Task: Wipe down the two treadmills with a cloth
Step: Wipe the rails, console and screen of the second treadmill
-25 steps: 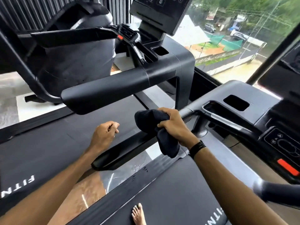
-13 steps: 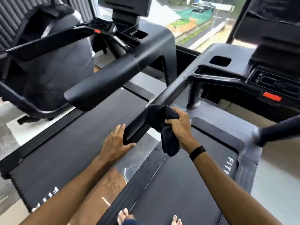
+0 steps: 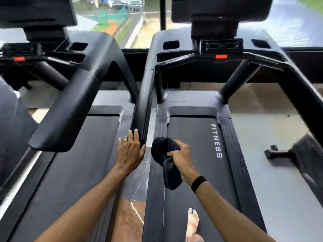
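Observation:
Two black treadmills stand side by side: the left treadmill (image 3: 75,154) and the right treadmill (image 3: 194,137) with "FITNESS" on its belt. My right hand (image 3: 180,158) grips a bunched dark cloth (image 3: 166,161), which hangs off the end of the right treadmill's left handrail (image 3: 142,109) and no longer touches it. My left hand (image 3: 130,151) is open, fingers spread, its fingertips resting against the end of that same handrail. My bare foot (image 3: 192,222) stands on the right belt.
Each treadmill has a console screen at the top and a red stop button, the right one (image 3: 221,56) centred. The left treadmill's thick right handrail (image 3: 70,109) juts toward me. A window lies behind. Grey floor and another machine's base (image 3: 276,152) lie at right.
The view has swung right and down, now facing both treadmills squarely. My right hand slid the cloth back along the handrail and off its end. My left hand opened and came to the rail's end.

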Tool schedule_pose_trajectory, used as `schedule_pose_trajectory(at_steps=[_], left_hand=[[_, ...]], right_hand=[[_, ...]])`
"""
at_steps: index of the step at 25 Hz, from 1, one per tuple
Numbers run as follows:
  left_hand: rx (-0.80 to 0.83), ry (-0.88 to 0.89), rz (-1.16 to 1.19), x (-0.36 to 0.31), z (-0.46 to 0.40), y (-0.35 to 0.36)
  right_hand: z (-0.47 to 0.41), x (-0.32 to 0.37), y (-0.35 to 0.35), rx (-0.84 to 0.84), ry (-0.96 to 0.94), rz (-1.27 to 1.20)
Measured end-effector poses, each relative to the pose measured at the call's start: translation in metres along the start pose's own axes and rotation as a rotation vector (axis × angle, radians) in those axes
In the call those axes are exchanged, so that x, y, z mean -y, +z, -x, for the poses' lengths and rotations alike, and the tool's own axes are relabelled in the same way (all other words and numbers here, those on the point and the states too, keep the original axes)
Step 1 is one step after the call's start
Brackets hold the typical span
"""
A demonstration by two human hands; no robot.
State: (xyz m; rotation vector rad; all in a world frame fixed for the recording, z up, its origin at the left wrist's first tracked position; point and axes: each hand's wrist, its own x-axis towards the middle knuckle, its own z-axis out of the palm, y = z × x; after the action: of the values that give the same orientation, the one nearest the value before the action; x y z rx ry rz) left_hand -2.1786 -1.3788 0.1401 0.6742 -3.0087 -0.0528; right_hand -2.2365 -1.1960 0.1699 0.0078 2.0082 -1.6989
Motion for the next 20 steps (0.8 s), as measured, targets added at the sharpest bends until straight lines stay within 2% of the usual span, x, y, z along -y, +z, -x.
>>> schedule_pose_trajectory(at_steps=[3,8,11,14,16,18,20], left_hand=[[0.024,0.072,-0.033,0.001,-0.006,-0.007],[0.07,0.11,-0.073,0.004,-0.008,-0.011],[0.16,0.158,-0.032,0.011,-0.01,-0.02],[0.282,0.178,0.178,0.027,-0.012,-0.035],[0.276,0.132,0.404,0.04,-0.016,-0.04],[0.195,0.083,0.59,0.047,-0.02,-0.043],[0.137,0.06,0.679,0.051,-0.023,-0.042]], right_hand=[[0.001,0.006,0.0,-0.082,-0.041,-0.016],[-0.004,0.015,0.015,-0.11,-0.055,-0.077],[-0.006,0.009,0.025,-0.113,-0.003,-0.242],[-0.006,-0.004,0.041,-0.135,-0.004,-0.595],[-0.001,-0.017,0.071,-0.116,0.053,-0.775],[0.003,-0.025,0.114,-0.049,0.144,-0.8],[-0.002,-0.028,0.148,0.006,0.166,-0.78]])
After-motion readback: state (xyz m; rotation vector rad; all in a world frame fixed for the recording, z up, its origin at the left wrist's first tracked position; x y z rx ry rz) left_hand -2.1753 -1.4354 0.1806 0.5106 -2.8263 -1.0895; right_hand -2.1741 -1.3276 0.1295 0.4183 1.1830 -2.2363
